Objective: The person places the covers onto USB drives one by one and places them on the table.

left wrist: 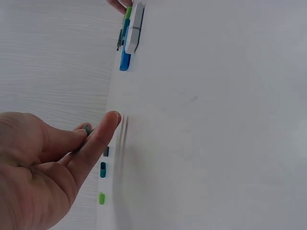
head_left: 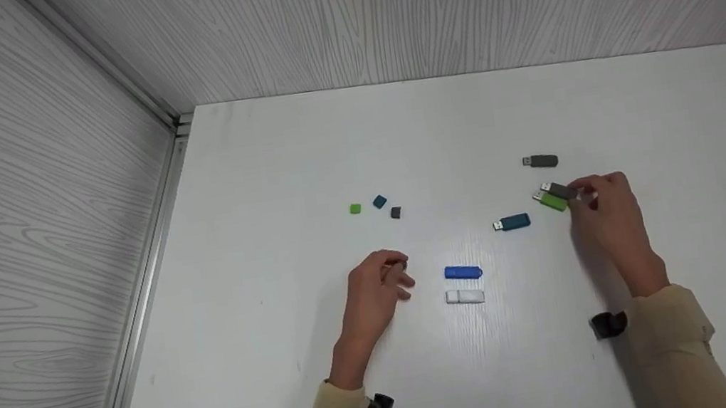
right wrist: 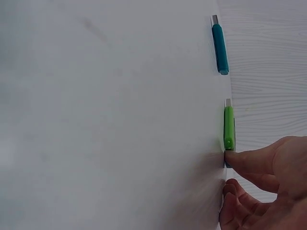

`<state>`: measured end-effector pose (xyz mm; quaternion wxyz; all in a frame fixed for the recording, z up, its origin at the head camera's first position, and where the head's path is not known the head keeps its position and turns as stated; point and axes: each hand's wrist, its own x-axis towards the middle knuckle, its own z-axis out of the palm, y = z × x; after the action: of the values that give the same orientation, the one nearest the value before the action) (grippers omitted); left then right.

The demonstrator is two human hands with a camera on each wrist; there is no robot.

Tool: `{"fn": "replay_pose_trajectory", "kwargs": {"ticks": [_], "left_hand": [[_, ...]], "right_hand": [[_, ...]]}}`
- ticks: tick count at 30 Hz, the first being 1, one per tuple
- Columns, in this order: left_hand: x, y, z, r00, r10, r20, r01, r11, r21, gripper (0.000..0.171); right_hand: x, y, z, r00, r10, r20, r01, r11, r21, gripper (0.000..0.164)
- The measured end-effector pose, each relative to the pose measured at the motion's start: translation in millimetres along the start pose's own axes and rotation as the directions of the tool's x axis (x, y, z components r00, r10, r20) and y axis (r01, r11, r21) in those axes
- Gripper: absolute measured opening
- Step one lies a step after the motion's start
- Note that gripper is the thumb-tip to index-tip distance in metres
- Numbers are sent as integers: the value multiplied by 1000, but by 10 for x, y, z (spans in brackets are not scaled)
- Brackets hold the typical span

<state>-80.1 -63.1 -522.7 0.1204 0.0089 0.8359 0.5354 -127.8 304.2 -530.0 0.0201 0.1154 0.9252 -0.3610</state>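
My right hand (head_left: 609,214) pinches the rear end of a dark grey USB stick (head_left: 559,190), whose bare metal plug points left. A green USB stick (head_left: 553,201) lies right beside it, also uncapped. To their left is a teal USB stick (head_left: 515,221); another grey USB stick (head_left: 542,161) lies farther back. Over the table my left hand (head_left: 374,290) holds a small grey cap (left wrist: 88,129) between thumb and fingers, mostly hidden. Three loose caps lie beyond that hand: a green cap (head_left: 355,209), a teal cap (head_left: 380,201) and a dark grey cap (head_left: 396,213).
Between the hands lie a capped blue USB stick (head_left: 463,272) and a capped white USB stick (head_left: 465,296). Everything rests on a white table (head_left: 244,178). Wood-grain panels stand along its back (head_left: 378,14) and left side (head_left: 17,248).
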Motion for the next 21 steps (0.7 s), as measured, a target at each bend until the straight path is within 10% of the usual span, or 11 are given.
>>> {"fn": "replay_pose_trajectory", "kwargs": {"ticks": [21], "left_hand": [[-9,22,-33,995,73,-62,-78,994,-74,27]], "right_hand": [[-9,-16,17,1000,3,9,-3,1000,-17,35]]}}
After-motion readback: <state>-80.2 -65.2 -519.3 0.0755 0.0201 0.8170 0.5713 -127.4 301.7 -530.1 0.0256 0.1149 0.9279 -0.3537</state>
